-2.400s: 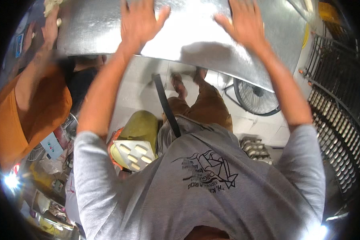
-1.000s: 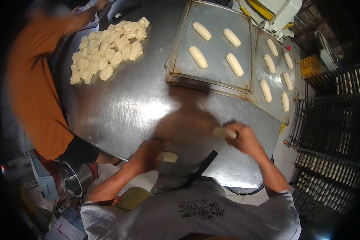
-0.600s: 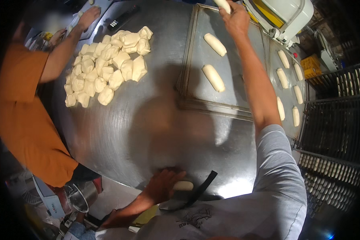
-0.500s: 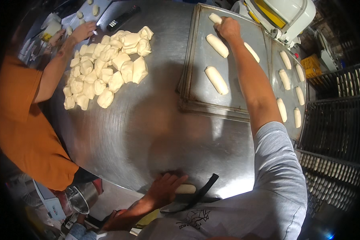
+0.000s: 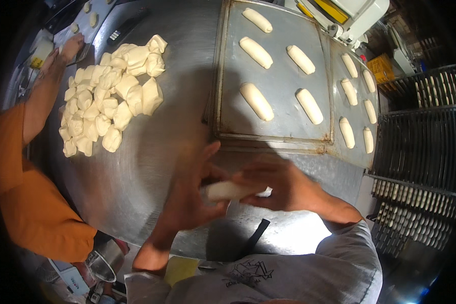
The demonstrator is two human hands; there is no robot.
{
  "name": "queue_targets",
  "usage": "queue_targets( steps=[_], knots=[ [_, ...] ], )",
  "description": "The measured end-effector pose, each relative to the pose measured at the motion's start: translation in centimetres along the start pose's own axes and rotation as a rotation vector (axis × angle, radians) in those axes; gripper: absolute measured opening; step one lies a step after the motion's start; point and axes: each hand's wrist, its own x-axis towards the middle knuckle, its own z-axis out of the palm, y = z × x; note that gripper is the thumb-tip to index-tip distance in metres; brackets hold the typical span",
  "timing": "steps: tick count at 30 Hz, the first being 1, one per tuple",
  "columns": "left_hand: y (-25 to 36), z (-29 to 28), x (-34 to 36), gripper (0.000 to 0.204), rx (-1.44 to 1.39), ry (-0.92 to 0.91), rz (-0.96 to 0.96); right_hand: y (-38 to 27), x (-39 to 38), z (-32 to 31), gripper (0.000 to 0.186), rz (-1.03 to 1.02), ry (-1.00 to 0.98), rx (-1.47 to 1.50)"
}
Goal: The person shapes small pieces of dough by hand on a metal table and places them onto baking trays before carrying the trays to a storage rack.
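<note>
A pale dough roll is held in the air above the metal table, between my two hands. My left hand has its fingers and thumb around the roll's left end, with one finger raised. The fingers of my right hand are closed over the roll's right end, hiding part of it. Both hands are somewhat blurred. Beyond them lies a baking tray bearing several shaped dough rolls, spaced apart in slanted rows. To the left, a heap of cut dough pieces sits on the steel table.
A second tray with several rolls adjoins on the right, below a white machine. Racks of rolls stand farther right. A co-worker in an orange shirt works at the left. A black strap lies near my body.
My right hand has come back from the tray's far end, where a roll now lies. My left hand has lifted a roll from the near table edge, and both hands have met on it.
</note>
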Motion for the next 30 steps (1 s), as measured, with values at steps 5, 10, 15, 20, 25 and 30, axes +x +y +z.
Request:
queue_targets(
  steps=[5,10,15,20,25,30],
  knots=[
    [-2.5,1.9,5.0,0.088,0.042,0.39,0.238,3.3,2.7,-4.8,0.046,0.02,0.491,-0.256],
    [-9.9,2.3,5.7,0.064,0.404,0.687,0.239,11.2,11.9,-18.3,0.05,0.001,1.089,-0.442],
    [-9.3,2.9,6.8,0.058,0.454,0.644,0.341,25.6,15.4,-24.6,0.062,0.509,0.813,-0.787],
    [-9.2,3.1,7.0,0.065,0.577,0.639,0.345,26.9,12.8,-23.6,0.067,0.412,1.012,-0.712],
    [-9.4,3.1,6.8,0.066,0.585,0.643,0.347,24.2,2.4,-18.6,0.052,0.734,0.915,-0.557],
    [-8.9,3.1,6.9,0.06,0.603,0.649,0.334,23.7,-0.7,-17.4,0.036,0.765,0.932,-0.408]
  ],
)
